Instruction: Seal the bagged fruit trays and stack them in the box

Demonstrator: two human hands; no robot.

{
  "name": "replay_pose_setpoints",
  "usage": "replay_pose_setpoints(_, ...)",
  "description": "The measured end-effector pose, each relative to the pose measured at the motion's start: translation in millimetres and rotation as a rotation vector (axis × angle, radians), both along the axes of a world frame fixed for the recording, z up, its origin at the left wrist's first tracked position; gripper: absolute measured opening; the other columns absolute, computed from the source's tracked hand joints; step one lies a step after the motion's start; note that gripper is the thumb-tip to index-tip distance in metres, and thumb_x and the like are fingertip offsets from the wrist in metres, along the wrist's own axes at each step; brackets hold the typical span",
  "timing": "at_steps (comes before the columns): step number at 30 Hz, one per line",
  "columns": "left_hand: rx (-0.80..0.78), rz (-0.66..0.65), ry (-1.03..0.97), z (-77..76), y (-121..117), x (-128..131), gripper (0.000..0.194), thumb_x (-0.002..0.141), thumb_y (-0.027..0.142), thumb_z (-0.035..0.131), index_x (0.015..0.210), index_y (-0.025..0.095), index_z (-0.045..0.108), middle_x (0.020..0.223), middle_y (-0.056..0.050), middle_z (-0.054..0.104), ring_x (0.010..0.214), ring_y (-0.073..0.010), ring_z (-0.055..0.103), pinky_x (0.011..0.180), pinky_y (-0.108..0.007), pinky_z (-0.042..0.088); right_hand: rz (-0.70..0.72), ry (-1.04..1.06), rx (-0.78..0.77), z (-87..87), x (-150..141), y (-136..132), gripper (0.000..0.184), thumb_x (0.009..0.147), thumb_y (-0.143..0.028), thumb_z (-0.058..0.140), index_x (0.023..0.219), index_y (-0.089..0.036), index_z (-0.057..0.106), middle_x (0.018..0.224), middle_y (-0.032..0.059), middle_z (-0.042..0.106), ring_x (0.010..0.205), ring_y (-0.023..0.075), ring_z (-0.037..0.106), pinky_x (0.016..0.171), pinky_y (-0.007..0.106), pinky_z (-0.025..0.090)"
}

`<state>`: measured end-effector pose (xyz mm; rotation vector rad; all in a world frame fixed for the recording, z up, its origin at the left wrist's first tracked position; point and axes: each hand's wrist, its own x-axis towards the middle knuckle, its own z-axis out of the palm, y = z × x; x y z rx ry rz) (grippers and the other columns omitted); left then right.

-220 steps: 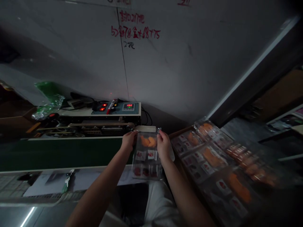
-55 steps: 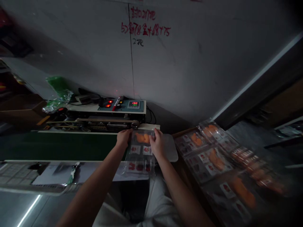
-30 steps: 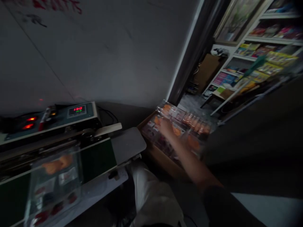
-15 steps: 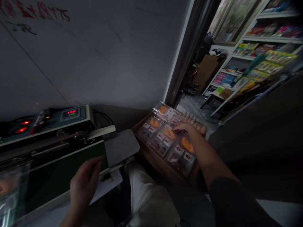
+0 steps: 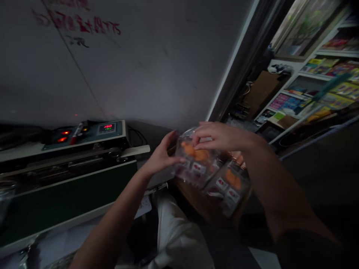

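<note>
While the right hand (image 5: 220, 136) curls its fingers over the top edge of a clear plastic packet of orange pieces (image 5: 195, 157), the half-open left hand (image 5: 161, 155) presses its fingertips against the packet's left side. A second clear packet (image 5: 228, 185) lies just below the right hand in a brown wooden tray (image 5: 196, 201), and a teal-panelled heat sealer (image 5: 84, 136) stands well left of the left hand.

We noted the band sealer (image 5: 84, 149), its red readout (image 5: 107, 126) showing 190. Red handwriting (image 5: 78, 24) ran across the wall above the sealer; stocked shelves (image 5: 305, 86) stood well right of the sealer, past a dark door frame (image 5: 238, 63).
</note>
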<state>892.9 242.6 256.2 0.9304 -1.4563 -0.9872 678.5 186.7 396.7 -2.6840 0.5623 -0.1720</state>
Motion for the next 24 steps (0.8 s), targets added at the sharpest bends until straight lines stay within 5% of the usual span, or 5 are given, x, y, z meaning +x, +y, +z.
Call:
replay_pose_setpoints(4, 0.186, -0.021, 0.416, 5.5, 10, 10, 0.034, 0.067, 0.033, 0.082, 0.094, 0.020, 0.064, 0.085, -0.001, 0.071, 0.074, -0.0146, 0.067, 0.073, -0.027, 0.053, -0.197, -0.514, 0.092, -17.7, 26, -4, 0.028, 0.086, -0.051, 0.060, 0.095, -0.025, 0.068, 0.101, 0.0016, 0.067, 0.103, 0.0193, 0.060, 0.101, 0.041, 0.042)
replay_pose_setpoints(9, 0.367, 0.266, 0.593, -34.3, 45, 44, 0.038, 0.064, 0.031, 0.084, 0.094, 0.017, 0.065, 0.085, -0.003, 0.072, 0.071, -0.0156, 0.066, 0.069, -0.027, 0.053, -0.395, -0.752, 0.691, -139.5, 71, -2, 0.066, 0.088, -0.062, 0.048, 0.144, -0.033, 0.032, 0.122, 0.0074, 0.064, 0.103, 0.0215, 0.064, 0.081, 0.038, 0.056)
replay_pose_setpoints(13, 0.410, 0.429, 0.693, -67.8, 56, 66, 0.051, 0.059, 0.039, 0.086, 0.100, 0.017, 0.064, 0.091, -0.004, 0.072, 0.077, -0.0171, 0.067, 0.071, -0.028, 0.053, -0.404, -0.883, 0.694, -223.5, 121, 20, 0.082, 0.087, -0.054, 0.052, 0.153, -0.030, 0.010, 0.132, 0.0090, 0.060, 0.114, 0.0225, 0.061, 0.092, 0.040, 0.054)
replay_pose_setpoints(18, 0.515, 0.631, 0.714, -83.5, 57, 89, 0.043, 0.057, 0.044, 0.083, 0.084, 0.017, 0.064, 0.069, 0.002, 0.064, 0.053, -0.0079, 0.056, 0.046, -0.018, 0.040, -0.457, -0.940, 0.459, -255.4, 146, 20, 0.051, 0.088, -0.047, 0.054, 0.133, -0.024, 0.054, 0.139, 0.0088, 0.055, 0.130, 0.0226, 0.049, 0.111, 0.041, 0.040)
replay_pose_setpoints(24, 0.606, 0.753, 0.710, -92.9, 38, 106, 0.034, 0.051, 0.031, 0.079, 0.077, 0.015, 0.065, 0.057, 0.004, 0.059, 0.047, -0.0085, 0.054, 0.044, -0.019, 0.039, -0.551, -0.908, 0.408, -274.0, 151, 9, 0.049, 0.085, -0.040, 0.054, 0.129, -0.018, 0.058, 0.139, 0.0130, 0.053, 0.129, 0.0239, 0.049, 0.109, 0.043, 0.041)
